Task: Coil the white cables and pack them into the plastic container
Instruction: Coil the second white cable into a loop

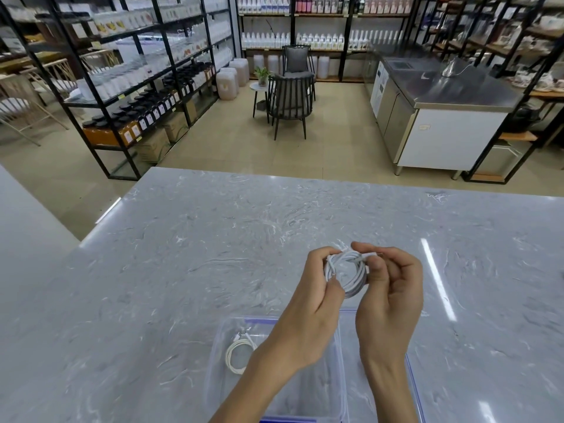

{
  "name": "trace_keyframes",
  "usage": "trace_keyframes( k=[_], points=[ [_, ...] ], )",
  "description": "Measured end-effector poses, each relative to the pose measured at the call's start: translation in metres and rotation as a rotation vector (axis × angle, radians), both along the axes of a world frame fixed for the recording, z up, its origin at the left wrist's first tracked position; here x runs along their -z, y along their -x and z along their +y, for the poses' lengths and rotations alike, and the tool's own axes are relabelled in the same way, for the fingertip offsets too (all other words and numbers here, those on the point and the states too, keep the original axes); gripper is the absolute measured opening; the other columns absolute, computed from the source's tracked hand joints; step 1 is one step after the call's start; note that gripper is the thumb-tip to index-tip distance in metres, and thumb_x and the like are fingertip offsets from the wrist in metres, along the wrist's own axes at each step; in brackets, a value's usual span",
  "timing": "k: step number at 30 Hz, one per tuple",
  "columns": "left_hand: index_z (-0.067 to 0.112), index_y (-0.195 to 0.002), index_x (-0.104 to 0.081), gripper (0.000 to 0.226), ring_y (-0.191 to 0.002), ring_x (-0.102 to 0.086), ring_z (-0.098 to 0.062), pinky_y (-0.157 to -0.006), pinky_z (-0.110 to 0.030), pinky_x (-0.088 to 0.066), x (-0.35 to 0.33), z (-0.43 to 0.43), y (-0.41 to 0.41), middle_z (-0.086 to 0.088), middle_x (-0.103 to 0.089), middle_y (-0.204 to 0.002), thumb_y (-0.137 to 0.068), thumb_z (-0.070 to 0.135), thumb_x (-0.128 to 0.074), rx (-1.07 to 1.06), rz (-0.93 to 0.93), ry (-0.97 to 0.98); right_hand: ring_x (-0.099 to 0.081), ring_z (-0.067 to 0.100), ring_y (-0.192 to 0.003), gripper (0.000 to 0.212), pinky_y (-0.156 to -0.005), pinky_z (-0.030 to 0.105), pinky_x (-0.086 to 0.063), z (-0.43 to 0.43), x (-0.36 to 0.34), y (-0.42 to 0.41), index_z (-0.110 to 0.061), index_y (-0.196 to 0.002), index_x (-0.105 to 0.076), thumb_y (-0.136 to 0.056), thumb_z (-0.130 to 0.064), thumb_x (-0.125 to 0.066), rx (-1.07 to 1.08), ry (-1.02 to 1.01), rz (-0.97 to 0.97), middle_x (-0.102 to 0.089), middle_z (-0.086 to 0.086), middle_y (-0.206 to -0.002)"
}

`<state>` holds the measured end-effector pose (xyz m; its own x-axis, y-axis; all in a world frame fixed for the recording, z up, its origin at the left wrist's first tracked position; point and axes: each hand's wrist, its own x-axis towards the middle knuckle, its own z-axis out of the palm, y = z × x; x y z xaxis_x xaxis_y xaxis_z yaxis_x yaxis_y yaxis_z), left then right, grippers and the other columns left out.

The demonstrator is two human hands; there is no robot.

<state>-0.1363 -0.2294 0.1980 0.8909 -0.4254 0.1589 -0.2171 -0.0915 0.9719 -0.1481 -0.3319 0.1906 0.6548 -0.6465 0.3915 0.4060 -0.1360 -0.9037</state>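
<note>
Holding a round coil of smooth white cable (354,285) upright above the glossy grey marble table (183,254), you pinch it at 9 o'clock with your curled left hand (311,303). Your right hand (390,300) grips its end, which points to 3 o'clock. At 6 o'clock, the clear plastic container (215,355) holds a second coil (227,357).

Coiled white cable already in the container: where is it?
Head view, lower centre: the small coiled white cable lies inside the clear blue-rimmed plastic container, at its left side, just left of the wrist of the left hand.
</note>
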Motion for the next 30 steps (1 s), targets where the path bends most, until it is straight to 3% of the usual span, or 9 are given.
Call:
trace_keyframes(
  k=[5, 7, 10, 13, 19, 22, 27, 30],
  points=[
    [0.029, -0.116, -0.04, 0.017, -0.06, -0.038, -0.004, -0.057, -0.018, -0.041, 0.0, 0.001, 0.0, 0.013, -0.049, -0.083, -0.101, 0.026, -0.036, 0.06, -0.009, -0.084, -0.072, 0.013, -0.088, 0.012, -0.071, 0.019, -0.056, -0.014, -0.001, -0.001, -0.013, -0.1, -0.059, -0.099, -0.005, -0.05, -0.016, -0.142, 0.045, -0.076, -0.003, -0.091],
    [0.033, -0.12, -0.038, 0.019, -0.065, -0.045, -0.004, -0.065, -0.022, -0.047, 0.002, 0.004, -0.002, 0.008, -0.05, -0.094, -0.103, 0.027, -0.035, 0.07, -0.029, -0.121, -0.073, 0.014, -0.084, 0.011, -0.068, 0.019, -0.056, -0.018, 0.0, -0.002, -0.013, -0.099, -0.061, -0.099, -0.008, -0.051, -0.082, -0.197, 0.094, -0.077, -0.002, -0.089],
    [0.034, -0.13, -0.039, 0.027, -0.078, -0.051, 0.002, -0.076, -0.016, -0.047, 0.007, 0.012, -0.007, 0.008, -0.049, -0.113, -0.105, 0.023, -0.037, 0.063, -0.042, -0.088, -0.073, 0.016, -0.086, 0.011, -0.069, 0.021, -0.057, -0.012, 0.005, 0.0, -0.015, -0.099, -0.062, -0.1, -0.012, -0.051, -0.18, -0.257, 0.135, -0.076, 0.002, -0.094],
    [0.036, -0.135, -0.038, 0.036, -0.084, -0.054, -0.008, -0.08, -0.024, -0.051, 0.014, 0.023, -0.014, 0.003, -0.047, -0.127, -0.105, 0.017, -0.04, 0.027, -0.018, -0.074, -0.071, 0.015, -0.093, 0.011, -0.072, 0.023, -0.057, -0.003, 0.013, 0.002, -0.015, -0.105, -0.06, -0.099, -0.011, -0.053, -0.286, -0.192, 0.182, -0.073, 0.001, -0.102],
    [0.043, -0.137, -0.04, 0.046, -0.097, -0.062, -0.007, -0.088, -0.03, -0.056, 0.033, 0.045, -0.02, 0.012, -0.056, -0.115, -0.101, 0.016, -0.051, -0.029, 0.08, -0.049, -0.072, 0.014, -0.095, 0.027, -0.074, 0.032, -0.062, 0.014, 0.027, -0.001, -0.025, -0.12, -0.065, -0.097, -0.031, -0.053, -0.474, -0.066, 0.409, -0.073, -0.003, -0.107],
    [0.043, -0.133, -0.044, 0.048, -0.1, -0.065, -0.01, -0.088, -0.035, -0.057, 0.051, 0.053, -0.014, 0.019, -0.062, -0.105, -0.096, 0.018, -0.059, -0.098, 0.136, -0.061, -0.073, 0.013, -0.088, 0.022, -0.071, 0.027, -0.061, 0.012, 0.039, -0.001, -0.026, -0.111, -0.072, -0.098, -0.021, -0.056, -0.491, -0.03, 0.459, -0.077, -0.005, -0.098],
    [0.035, -0.127, -0.051, 0.046, -0.095, -0.071, -0.018, -0.09, -0.044, -0.057, 0.097, 0.071, 0.007, -0.002, -0.071, -0.106, -0.089, 0.017, -0.07, -0.249, 0.384, -0.089, -0.074, 0.015, -0.087, 0.027, -0.068, 0.022, -0.059, 0.019, 0.081, 0.014, -0.026, -0.105, -0.075, -0.096, -0.007, -0.058, -0.647, -0.104, 0.653, -0.078, -0.002, -0.095],
    [0.02, -0.125, -0.058, 0.04, -0.097, -0.071, -0.02, -0.085, -0.034, -0.058, 0.125, 0.081, 0.027, -0.008, -0.073, -0.107, -0.088, 0.011, -0.071, -0.29, 0.549, -0.052, -0.073, 0.017, -0.096, 0.026, -0.078, 0.026, -0.06, 0.023, 0.112, 0.029, -0.02, -0.112, -0.073, -0.096, -0.007, -0.057, -0.752, -0.214, 0.801, -0.078, 0.002, -0.102]
  ],
)
